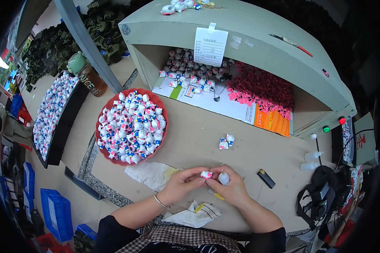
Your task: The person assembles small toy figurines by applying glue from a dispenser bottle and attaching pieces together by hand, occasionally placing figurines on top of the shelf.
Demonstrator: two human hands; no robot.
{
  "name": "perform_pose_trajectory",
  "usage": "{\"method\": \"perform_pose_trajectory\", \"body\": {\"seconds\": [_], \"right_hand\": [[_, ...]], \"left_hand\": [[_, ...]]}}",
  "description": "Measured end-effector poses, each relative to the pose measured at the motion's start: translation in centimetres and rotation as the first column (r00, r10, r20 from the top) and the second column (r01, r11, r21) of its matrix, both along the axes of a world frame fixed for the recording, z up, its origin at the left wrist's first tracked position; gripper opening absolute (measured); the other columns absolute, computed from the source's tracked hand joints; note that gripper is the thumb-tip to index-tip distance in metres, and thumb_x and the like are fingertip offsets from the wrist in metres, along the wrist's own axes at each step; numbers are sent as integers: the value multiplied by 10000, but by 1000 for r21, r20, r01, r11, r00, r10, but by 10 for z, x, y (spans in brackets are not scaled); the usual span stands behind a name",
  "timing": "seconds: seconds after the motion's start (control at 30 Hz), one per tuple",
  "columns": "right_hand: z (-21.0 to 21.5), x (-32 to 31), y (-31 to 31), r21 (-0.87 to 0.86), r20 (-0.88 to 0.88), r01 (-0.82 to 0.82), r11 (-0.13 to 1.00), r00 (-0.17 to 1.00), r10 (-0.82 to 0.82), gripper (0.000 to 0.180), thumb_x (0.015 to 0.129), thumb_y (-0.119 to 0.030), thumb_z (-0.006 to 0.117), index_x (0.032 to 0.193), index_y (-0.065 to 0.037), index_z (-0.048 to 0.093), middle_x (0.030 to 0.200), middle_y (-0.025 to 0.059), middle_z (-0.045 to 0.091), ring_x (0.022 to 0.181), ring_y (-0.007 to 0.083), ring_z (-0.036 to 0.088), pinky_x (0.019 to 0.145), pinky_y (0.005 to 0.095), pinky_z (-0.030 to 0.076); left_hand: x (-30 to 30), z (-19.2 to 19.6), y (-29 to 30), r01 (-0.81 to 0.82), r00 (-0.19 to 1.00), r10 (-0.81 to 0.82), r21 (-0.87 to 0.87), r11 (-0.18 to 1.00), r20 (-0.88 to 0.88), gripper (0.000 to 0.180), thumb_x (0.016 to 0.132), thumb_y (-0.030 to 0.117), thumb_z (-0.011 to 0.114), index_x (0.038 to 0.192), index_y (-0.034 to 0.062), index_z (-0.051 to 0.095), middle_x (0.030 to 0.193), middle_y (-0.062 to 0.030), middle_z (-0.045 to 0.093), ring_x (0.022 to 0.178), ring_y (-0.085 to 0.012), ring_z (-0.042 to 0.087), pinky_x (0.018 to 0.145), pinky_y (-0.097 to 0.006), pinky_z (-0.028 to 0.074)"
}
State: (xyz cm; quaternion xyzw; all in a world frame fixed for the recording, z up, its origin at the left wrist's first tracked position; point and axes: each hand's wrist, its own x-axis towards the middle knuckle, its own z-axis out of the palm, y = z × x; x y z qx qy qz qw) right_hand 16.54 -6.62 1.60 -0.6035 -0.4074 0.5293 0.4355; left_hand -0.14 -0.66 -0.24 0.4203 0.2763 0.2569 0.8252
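Note:
Close in front of me, a small white-and-pink toy figurine (206,174) is between the fingertips of both hands. My left hand (180,184) pinches it from the left, thumb and fingers closed. My right hand (232,189) touches its right side with the fingertips, and also holds a small white squeeze bottle (224,178) in its curled fingers. Beyond the hands, a little group of similar figurines (226,142) lies on the table. At the left stands a red scalloped bowl (166,122) heaped with white, blue and pink figurines.
A grey-green shelf unit (249,38) holds more figurines and a pile of pink pieces (261,90). Crumpled white papers (145,175) lie near my wrists. To the right are a black lighter (266,178) and white bottles (310,165). A black tray (60,139) of figurines sits left.

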Motion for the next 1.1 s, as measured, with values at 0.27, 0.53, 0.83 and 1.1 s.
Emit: {"method": "perform_pose_trajectory", "body": {"seconds": [0.27, 0.53, 0.83, 1.1], "right_hand": [[-4, 0, 5, 88, 97, -53, 995, 994, 44, 174, 743, -87, 671, 785, -27, 512, 815, 43, 598, 689, 92, 553, 573, 242, 445], [6, -3, 5, -39, -116, -36, 999, 993, 31, 195, 747, -43, 659, 770, -26, 466, 806, 54, 606, 594, 74, 537, 505, 206, 445], [9, 2, -2, 129, -120, 71, 989, 991, -55, 254, 768, -4, 610, 1004, -28, 520, 817, 33, 530, 690, 79, 522, 545, 215, 464], [28, 38, -3, 169, -58, 339, 926, 941, -334, 343, 817, -23, 543, 1136, -26, 417, 859, 44, 529, 777, 107, 531, 631, 241, 481]], "left_hand": [[-4, -9, 3, 28, 1000, -28, 66, 997, -3, 311, 854, 42, 521, 1162, 5, 497, 1075, -63, 561, 964, -120, 538, 855, -259, 452], [-5, -7, 0, 37, 998, -31, 123, 992, -45, 325, 854, 48, 522, 1178, 29, 495, 1020, -37, 583, 913, -81, 537, 813, -227, 439], [-29, 48, 26, -2, 888, 416, 902, 432, -197, 248, 771, 31, 576, 1017, 50, 548, 981, -100, 528, 888, -201, 536, 723, -283, 447], [-105, 42, 113, 336, 339, 932, 942, 11, -132, 173, 780, 70, 549, 949, 40, 571, 1037, -146, 524, 933, -304, 511, 805, -387, 410]]}}
